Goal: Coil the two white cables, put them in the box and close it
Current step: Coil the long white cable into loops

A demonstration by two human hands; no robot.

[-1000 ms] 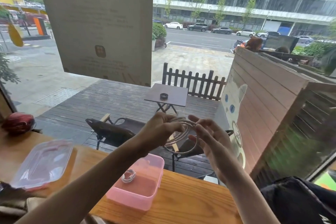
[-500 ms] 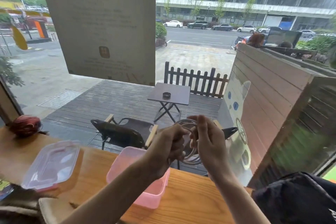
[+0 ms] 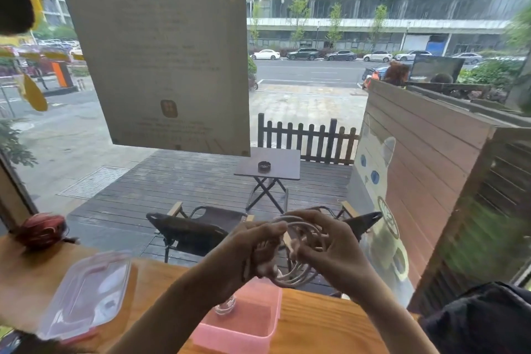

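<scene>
I hold a white cable [image 3: 298,277] wound into a loop in the air above the far end of the pink box [image 3: 260,333]. My left hand [image 3: 258,250] grips the loop's left side. My right hand [image 3: 327,250] pinches its right side, fingers curled around the strands. A second white cable [image 3: 225,304] lies coiled inside the open pink box on the wooden counter [image 3: 321,325]; my left forearm hides part of it. The clear lid [image 3: 86,293] with a pink rim lies on the counter to the left of the box.
A large window stands right behind the counter's far edge. A red bundled object [image 3: 41,230] sits at the counter's far left. A dark bag [image 3: 482,322] rests at the right end. Outside are folding chairs, a small table and a wooden partition.
Both hands have drawn closer together and lower, over the box. The loop has tightened between them. The camera has shifted, so the box and lid appear further right.
</scene>
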